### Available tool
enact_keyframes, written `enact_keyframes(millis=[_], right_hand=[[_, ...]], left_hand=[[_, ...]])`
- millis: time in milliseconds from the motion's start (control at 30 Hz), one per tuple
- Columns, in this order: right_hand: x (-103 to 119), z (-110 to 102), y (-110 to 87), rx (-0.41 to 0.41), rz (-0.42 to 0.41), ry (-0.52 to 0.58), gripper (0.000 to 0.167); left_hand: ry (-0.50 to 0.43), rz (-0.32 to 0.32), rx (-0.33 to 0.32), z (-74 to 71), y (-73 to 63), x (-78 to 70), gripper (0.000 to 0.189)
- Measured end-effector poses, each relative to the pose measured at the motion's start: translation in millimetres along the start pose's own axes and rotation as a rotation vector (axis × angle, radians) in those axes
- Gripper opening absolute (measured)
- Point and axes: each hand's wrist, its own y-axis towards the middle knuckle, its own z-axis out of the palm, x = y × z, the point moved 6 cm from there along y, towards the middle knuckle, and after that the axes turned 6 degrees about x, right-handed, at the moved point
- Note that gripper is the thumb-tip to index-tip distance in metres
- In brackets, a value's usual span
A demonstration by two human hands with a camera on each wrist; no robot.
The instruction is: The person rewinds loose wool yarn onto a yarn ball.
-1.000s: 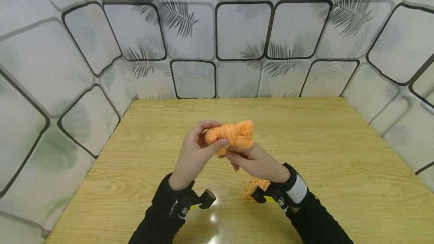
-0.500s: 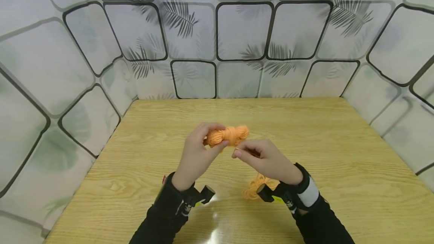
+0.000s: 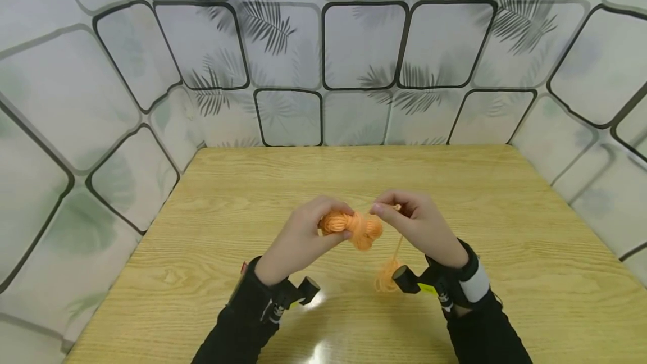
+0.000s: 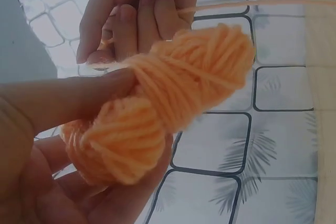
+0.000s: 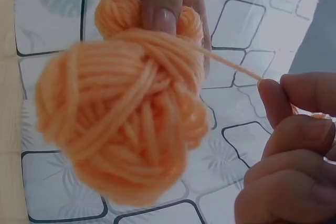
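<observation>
An orange skein of yarn (image 3: 360, 231), wrapped round its middle, is held above the table by my left hand (image 3: 305, 237). In the left wrist view the thumb presses on the skein (image 4: 199, 72) near its wound waist, with fingers beneath. My right hand (image 3: 417, 223) pinches a strand (image 5: 233, 65) between thumb and forefinger, and it runs taut from the skein's middle. More yarn passes through the right hand's curled fingers and drops to a loose orange pile (image 3: 387, 277) on the table, partly hidden by the right wrist camera.
The wood-grain table (image 3: 242, 184) extends around both hands. Pale patterned sheets (image 3: 283, 117) with dark outlines and leaf prints stand along its back and sides. Each wrist carries a black strap with a small camera (image 3: 307, 290).
My right hand has drawn away from the skein to the right and up, pulling the strand out. The left hand has shifted slightly right and down, and the skein has turned in it.
</observation>
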Motion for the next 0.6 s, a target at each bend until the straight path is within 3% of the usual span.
enact_keyframes(millis=[267,600], right_hand=[[-5.5,-7.4,1.2,-0.024,0.062,-0.006,0.012],[-20.7,-5.3,3.5,-0.023,0.111,0.007,0.010]], left_hand=[[-0.137,0.044,0.122,4.4,-1.4,-3.5,0.030],[-0.419,0.072,0.167,4.2,-4.3,-9.3,0.030]])
